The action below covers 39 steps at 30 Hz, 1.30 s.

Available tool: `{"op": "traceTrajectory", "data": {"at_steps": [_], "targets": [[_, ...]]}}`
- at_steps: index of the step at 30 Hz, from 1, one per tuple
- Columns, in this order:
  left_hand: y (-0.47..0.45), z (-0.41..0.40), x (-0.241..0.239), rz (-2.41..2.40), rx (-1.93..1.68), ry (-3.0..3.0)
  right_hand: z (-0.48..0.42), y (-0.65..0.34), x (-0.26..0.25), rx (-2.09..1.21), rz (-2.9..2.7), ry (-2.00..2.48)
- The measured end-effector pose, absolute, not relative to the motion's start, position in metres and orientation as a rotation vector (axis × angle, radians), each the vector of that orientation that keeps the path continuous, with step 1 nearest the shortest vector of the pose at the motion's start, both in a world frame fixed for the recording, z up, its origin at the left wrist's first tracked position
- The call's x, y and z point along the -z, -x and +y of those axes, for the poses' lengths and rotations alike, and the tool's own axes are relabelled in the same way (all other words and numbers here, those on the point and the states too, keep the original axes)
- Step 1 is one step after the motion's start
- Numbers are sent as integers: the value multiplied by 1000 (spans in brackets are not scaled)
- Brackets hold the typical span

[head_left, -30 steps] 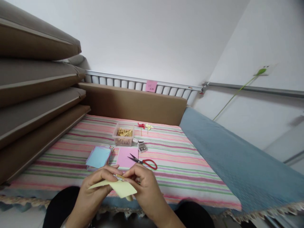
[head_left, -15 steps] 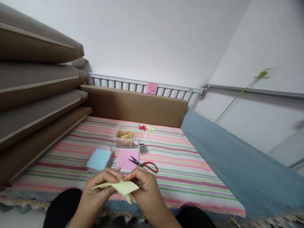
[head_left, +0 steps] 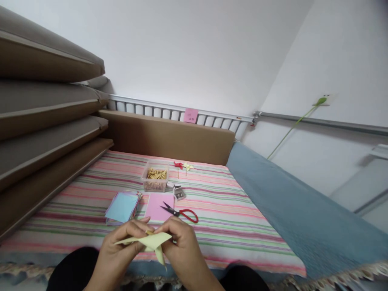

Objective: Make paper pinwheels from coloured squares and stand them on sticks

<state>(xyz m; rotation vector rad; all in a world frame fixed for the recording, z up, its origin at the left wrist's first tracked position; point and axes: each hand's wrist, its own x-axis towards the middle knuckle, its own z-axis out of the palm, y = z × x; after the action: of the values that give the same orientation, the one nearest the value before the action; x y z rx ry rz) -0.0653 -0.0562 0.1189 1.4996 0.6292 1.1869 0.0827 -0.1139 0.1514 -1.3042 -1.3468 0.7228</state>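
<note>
A white radiator [head_left: 138, 108] lines the white wall [head_left: 197, 52]

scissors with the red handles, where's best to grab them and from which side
Probably by the red handles, coming from the right with the right hand, once free of the yellow paper. The scissors lie with their handles to the right, while the dark, parted blades point left over the pink paper.
</note>
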Motion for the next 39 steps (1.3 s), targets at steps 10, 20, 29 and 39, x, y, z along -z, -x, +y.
{"op": "traceTrajectory", "data": {"at_steps": [10, 20, 29, 39], "targets": [[66, -53, -112, 758, -1139, -1511, -113, -83, -152, -638, -1349, 1300], [64, -45, -102, 747, -1138, -1462, -111, -85, -147, -611, -1336, 1284], [58, -46, -104, 670, -1144, -1421, -110, -88, -148, -629, -1332, 1313], [55, -49, -105, 678, -1150, -1347, -110, -89, -148, -699, -1320, 1326]]}}
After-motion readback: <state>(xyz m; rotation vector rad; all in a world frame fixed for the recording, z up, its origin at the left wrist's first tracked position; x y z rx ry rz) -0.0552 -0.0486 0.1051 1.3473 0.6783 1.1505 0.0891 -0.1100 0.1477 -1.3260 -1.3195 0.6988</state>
